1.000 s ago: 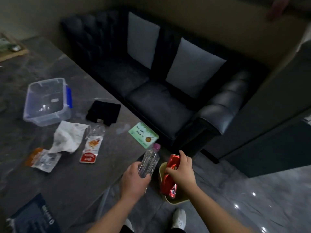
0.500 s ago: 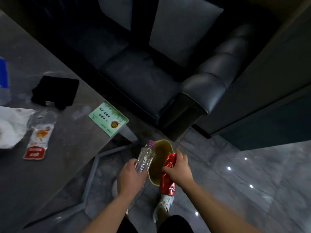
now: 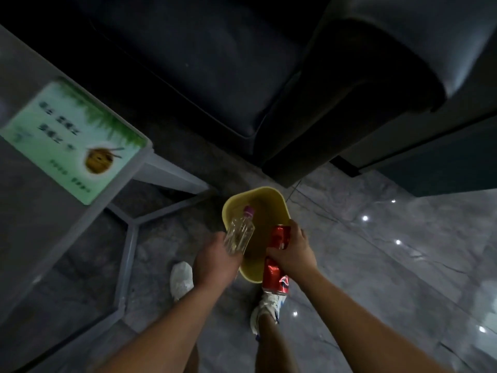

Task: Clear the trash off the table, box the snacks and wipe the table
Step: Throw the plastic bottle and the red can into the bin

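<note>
A yellow trash bin (image 3: 271, 196) stands on the floor beside the table corner. My left hand (image 3: 215, 258) grips a clear, empty plastic bottle (image 3: 240, 232) with a pink cap, held over the bin's left rim with the cap pointing into it. My right hand (image 3: 294, 250) grips a crushed red can (image 3: 275, 273) at the bin's right rim, its lower end hanging outside the bin. The bin's inside looks empty where I can see it.
The grey table (image 3: 32, 205) fills the left, with a green card (image 3: 72, 138) at its corner and its metal frame (image 3: 126, 254) below. A black sofa (image 3: 295, 76) stands just beyond the bin. My white shoes (image 3: 183, 278) stand on the marble floor.
My head has tilted further down, so most of the table has left the view. Both hands have closed in over the bin, with the bottle now above its opening.
</note>
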Motion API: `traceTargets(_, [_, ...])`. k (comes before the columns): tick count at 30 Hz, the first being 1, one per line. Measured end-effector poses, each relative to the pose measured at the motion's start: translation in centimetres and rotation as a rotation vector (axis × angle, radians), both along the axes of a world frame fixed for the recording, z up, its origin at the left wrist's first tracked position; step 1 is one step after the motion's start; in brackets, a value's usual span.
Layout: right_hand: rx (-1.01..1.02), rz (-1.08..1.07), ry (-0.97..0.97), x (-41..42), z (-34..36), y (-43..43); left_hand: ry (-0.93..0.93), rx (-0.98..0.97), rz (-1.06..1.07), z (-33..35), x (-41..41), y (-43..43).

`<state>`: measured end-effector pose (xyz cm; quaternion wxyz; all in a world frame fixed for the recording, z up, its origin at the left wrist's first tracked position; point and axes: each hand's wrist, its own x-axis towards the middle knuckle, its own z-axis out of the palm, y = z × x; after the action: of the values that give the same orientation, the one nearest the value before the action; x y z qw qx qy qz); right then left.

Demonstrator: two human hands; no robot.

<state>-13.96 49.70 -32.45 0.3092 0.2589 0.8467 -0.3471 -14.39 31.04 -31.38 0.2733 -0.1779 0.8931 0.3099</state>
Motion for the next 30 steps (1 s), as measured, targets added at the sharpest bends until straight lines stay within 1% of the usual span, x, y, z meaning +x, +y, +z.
traceTargets(5, [-0.007, 0.010, -0.057, -0.4, -5.9, -0.1, -0.018, -0.032, -0.051, -4.9, -0.6, 0.8])
traceTargets(10, [0.011, 0.022, -0.095, -1.0, -9.8, -0.1, -0.081, -0.100, -0.095, -7.6, -1.2, 1.2])
traceTargets(22, [-0.061, -0.008, -0.205, -2.3, -15.3, 0.6, -0.081, -0.092, -0.170, -11.1, -2.3, 3.2])
traceTargets(27, [-0.058, -0.005, -0.232, -1.6, -17.4, 0.9, -0.058, -0.145, -0.226, -12.4, -2.5, 4.2])
traceTargets(30, [-0.071, -0.003, -0.227, -1.0, -18.3, 1.0, -0.001, -0.202, -0.299, -13.0, -2.5, 4.6])
